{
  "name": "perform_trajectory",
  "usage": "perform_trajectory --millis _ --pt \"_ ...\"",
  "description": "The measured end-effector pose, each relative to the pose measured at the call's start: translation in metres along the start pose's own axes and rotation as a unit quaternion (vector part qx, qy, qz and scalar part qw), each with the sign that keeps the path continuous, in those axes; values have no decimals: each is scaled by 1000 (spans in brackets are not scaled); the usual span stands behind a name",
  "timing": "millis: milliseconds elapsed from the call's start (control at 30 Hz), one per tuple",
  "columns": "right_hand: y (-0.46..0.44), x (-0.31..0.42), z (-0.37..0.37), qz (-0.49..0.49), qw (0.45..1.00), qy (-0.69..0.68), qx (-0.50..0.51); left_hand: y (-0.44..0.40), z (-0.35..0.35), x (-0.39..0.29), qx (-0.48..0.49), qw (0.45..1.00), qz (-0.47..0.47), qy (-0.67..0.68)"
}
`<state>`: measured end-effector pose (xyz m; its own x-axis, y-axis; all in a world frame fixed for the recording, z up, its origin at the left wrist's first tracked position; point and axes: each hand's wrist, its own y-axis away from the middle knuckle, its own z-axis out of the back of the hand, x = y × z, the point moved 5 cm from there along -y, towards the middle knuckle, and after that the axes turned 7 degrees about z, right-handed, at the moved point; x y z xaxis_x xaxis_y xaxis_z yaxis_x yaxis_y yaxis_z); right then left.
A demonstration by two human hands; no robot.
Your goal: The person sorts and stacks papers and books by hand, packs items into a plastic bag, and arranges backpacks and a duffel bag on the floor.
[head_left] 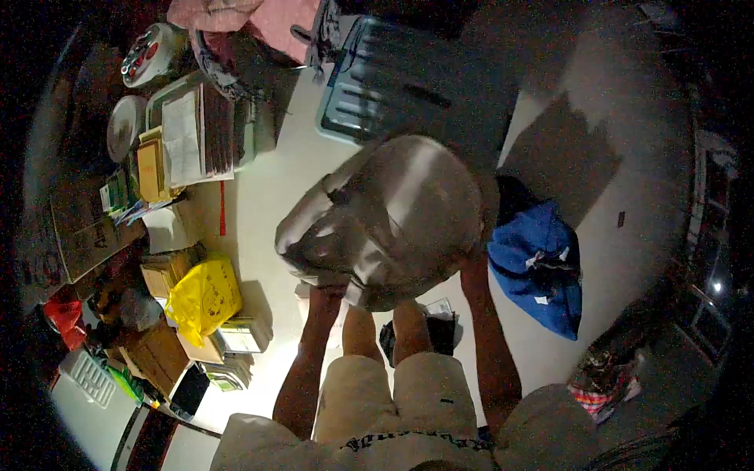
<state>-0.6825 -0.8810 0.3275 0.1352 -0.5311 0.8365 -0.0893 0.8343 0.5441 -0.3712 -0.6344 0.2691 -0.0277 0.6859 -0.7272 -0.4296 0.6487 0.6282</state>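
Note:
A bulky grey-brown bag [424, 208], shiny and creased, is held up in front of my legs. My left hand [328, 292] grips its lower left edge, with the fingers mostly hidden by the folds. On the opposite side my right hand [473, 263] holds the bag's right edge, and its fingers go out of sight behind it. The bag's left end sags in loose folds, while its right part looks rounded and full. What it contains, if anything, cannot be seen.
Beyond the bag lies a dark grey-green ribbed case [345, 102]. Blue cloth [542, 251] rests on the floor at right. Along the left stand stacked books [208, 133], a yellow plastic bag [208, 294] and cardboard boxes [157, 357]. A dark item [444, 334] lies by my feet.

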Motion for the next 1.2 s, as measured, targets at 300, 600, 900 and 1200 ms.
perform_trajectory --millis 300,600,900,1200 --pt "-248 171 -108 73 991 110 25 -139 -53 -162 50 996 -48 -61" --pt "-275 112 -117 341 830 438 51 -263 -84 -147 109 972 -204 48" --pt "41 -229 108 140 954 229 -137 -185 -138 -36 166 883 174 404" --pt "355 -511 172 -274 928 69 -241 49 -269 179 430 818 379 51"
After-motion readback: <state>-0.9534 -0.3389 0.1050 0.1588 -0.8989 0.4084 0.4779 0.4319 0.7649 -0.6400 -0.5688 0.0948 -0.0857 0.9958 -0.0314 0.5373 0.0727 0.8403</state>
